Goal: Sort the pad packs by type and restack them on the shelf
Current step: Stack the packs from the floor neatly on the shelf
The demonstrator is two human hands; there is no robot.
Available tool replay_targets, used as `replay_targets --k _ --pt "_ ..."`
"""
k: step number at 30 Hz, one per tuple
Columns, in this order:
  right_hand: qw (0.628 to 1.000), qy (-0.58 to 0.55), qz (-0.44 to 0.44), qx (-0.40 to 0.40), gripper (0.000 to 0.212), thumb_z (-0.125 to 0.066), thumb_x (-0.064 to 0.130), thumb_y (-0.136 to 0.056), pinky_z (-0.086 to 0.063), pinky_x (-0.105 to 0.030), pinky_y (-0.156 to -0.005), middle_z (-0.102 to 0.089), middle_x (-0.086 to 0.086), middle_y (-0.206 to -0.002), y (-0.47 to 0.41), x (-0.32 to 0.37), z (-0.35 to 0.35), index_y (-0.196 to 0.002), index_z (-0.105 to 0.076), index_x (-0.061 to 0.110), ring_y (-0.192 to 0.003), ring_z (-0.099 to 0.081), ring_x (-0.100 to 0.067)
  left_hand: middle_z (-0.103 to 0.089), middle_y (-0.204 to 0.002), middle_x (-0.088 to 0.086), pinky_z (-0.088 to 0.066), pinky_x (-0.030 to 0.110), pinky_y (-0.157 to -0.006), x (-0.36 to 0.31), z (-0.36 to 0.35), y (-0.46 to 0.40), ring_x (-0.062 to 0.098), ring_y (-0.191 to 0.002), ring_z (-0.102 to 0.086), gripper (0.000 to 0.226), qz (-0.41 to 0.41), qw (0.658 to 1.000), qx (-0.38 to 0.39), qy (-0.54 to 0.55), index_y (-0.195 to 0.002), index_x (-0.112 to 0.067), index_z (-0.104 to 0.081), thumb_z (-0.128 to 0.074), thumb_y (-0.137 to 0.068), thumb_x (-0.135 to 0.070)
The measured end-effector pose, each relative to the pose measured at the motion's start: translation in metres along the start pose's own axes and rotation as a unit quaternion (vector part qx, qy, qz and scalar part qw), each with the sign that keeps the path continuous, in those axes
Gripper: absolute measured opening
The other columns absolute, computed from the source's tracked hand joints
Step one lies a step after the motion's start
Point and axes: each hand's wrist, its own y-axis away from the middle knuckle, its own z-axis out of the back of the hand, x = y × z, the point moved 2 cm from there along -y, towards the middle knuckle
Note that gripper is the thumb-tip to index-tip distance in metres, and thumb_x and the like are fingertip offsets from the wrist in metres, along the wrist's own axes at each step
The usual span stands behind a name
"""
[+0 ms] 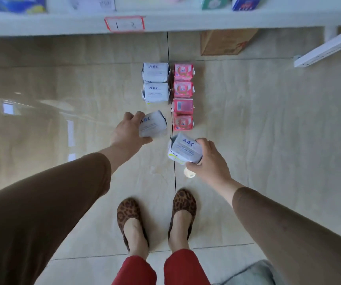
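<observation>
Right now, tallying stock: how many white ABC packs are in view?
4: two on the floor, far one and near one, left of the pink column; one in the left hand; one in the right hand. Blurred shelf packs may hide more.

Looking down at a tiled floor [247, 120], the left hand [127, 130] grips one white pad pack [154, 124] and the right hand [208, 159] another [186, 149]. Beyond them, two white packs [155, 83] sit left of four pink packs [183, 99], below a shelf edge [227, 20].

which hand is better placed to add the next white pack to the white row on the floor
Left, probably. The left hand holds its white pack right below the white row, in line with it. The right hand holds its pack lower, below the pink row.
</observation>
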Motion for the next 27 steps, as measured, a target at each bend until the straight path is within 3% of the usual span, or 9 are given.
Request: replay_targets --k 2,5,10,14,17,21,24,27 --pt "1.000 -0.028 -0.002 -0.015 0.062 -0.075 0.034 -0.071 -0.046 -0.032 -0.072 -0.050 0.007 -0.113 0.022 0.029 0.042 -0.124 -0.043 0.030 -0.098 -0.056 -0.017 -0.047 -0.110 0.003 -0.040 0.032 -0.070 -0.012 0.043 0.029 0.029 -0.087 -0.057 0.068 0.000 0.999 -0.002 0.041 -0.128 -0.025 -0.047 -0.083 -0.071 -0.035" --pt "0.995 -0.085 0.007 -0.044 0.062 -0.076 0.034 -0.070 -0.047 -0.030 -0.075 -0.055 0.009 -0.116 0.058 0.085 0.114 -0.123 -0.044 0.033 -0.097 -0.058 -0.014 -0.047 -0.109 0.002 -0.049 0.038 -0.073 -0.040 0.122 0.076 0.028 -0.089 -0.058 0.071 -0.024 0.997 -0.010 0.074 -0.130 -0.023 -0.047 -0.084 -0.071 -0.032" --pt "0.984 -0.148 0.032 -0.094 0.063 -0.079 0.040 -0.065 -0.047 -0.025 -0.069 -0.059 0.020 -0.109 0.140 0.189 0.253 -0.117 -0.044 0.042 -0.084 -0.059 0.000 -0.056 -0.108 -0.004 -0.042 0.032 -0.070 -0.098 0.281 0.162 0.025 -0.092 -0.054 0.073 -0.093 0.991 -0.083 0.045 -0.129 -0.031 -0.047 -0.082 -0.068 -0.049" --pt "0.979 -0.132 0.083 -0.130 0.064 -0.082 0.037 -0.067 -0.043 -0.019 -0.069 -0.060 0.021 -0.104 0.206 0.272 0.368 -0.116 -0.041 0.042 -0.087 -0.057 0.005 -0.051 -0.109 -0.007 -0.045 0.034 -0.075 -0.150 0.404 0.226 0.023 -0.099 -0.057 0.076 -0.118 0.982 -0.111 0.097 -0.132 -0.032 -0.047 -0.081 -0.068 -0.052" --pt "0.974 -0.118 0.119 -0.155 0.064 -0.083 0.037 -0.068 -0.040 -0.014 -0.068 -0.060 0.024 -0.104 0.238 0.324 0.447 -0.114 -0.041 0.047 -0.083 -0.056 0.009 -0.056 -0.111 -0.008 -0.047 0.038 -0.078 -0.188 0.488 0.257 0.024 -0.101 -0.054 0.075 -0.164 0.968 -0.172 0.084 -0.133 -0.034 -0.048 -0.077 -0.068 -0.059" --pt "0.957 -0.135 0.174 -0.191 0.061 -0.086 0.028 -0.071 -0.043 -0.014 -0.066 -0.058 0.028 -0.099 0.249 0.378 0.535 -0.114 -0.045 0.038 -0.077 -0.058 0.007 -0.052 -0.109 -0.010 -0.044 0.031 -0.069 -0.237 0.585 0.262 0.013 -0.087 -0.056 0.069 -0.210 0.950 -0.204 0.108 -0.128 -0.038 -0.048 -0.079 -0.068 -0.055" --pt "0.943 -0.143 0.206 -0.220 0.059 -0.084 0.030 -0.070 -0.043 -0.018 -0.064 -0.053 0.038 -0.099 0.234 0.409 0.586 -0.113 -0.045 0.038 -0.079 -0.056 0.010 -0.048 -0.107 -0.006 -0.040 0.028 -0.071 -0.272 0.643 0.238 0.013 -0.086 -0.053 0.069 -0.252 0.936 -0.226 0.102 -0.128 -0.032 -0.050 -0.082 -0.069 -0.049" --pt "0.938 -0.129 0.218 -0.235 0.062 -0.083 0.036 -0.069 -0.039 -0.023 -0.066 -0.053 0.036 -0.103 0.198 0.428 0.627 -0.115 -0.042 0.039 -0.083 -0.055 0.014 -0.048 -0.110 -0.002 -0.039 0.027 -0.075 -0.306 0.691 0.197 0.015 -0.089 -0.051 0.072 -0.268 0.931 -0.240 0.063 -0.131 -0.026 -0.050 -0.083 -0.070 -0.046"
